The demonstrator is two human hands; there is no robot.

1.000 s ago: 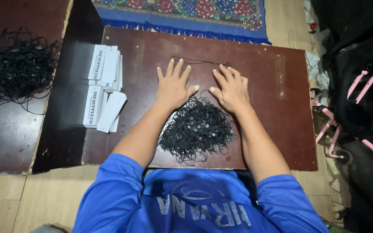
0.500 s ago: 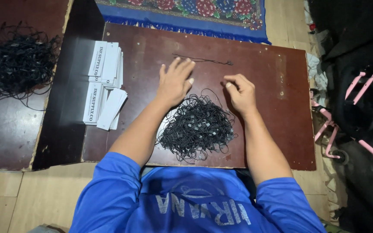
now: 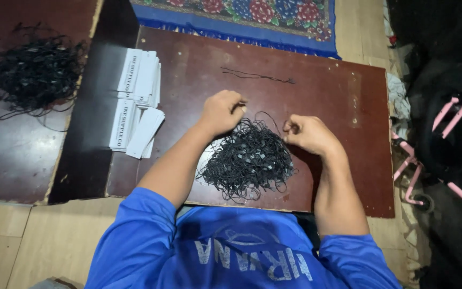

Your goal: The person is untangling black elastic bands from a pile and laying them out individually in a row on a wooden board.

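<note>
A tangled pile of black strings [image 3: 248,159] lies on the dark red-brown low table [image 3: 338,96] in front of me. My left hand [image 3: 220,111] is curled at the pile's upper left edge, its fingertips pinched on a thin black string. At the pile's upper right, my right hand [image 3: 308,134] is closed with thumb and fingers pinched on a string loop that arcs between the two hands. One single black string [image 3: 258,76] lies stretched out farther back on the table.
Stacks of white paper tags [image 3: 137,101] lie at the table's left end. A second pile of black strings [image 3: 33,75] sits on another dark board [image 3: 6,160] at left. A floral blue-edged rug [image 3: 241,13] lies beyond the table, with dark bags with pink straps [image 3: 445,144] at right.
Both hands were flat with fingers spread beyond the pile. They have curled shut and drawn back to the pile's upper edge, pinching string.
</note>
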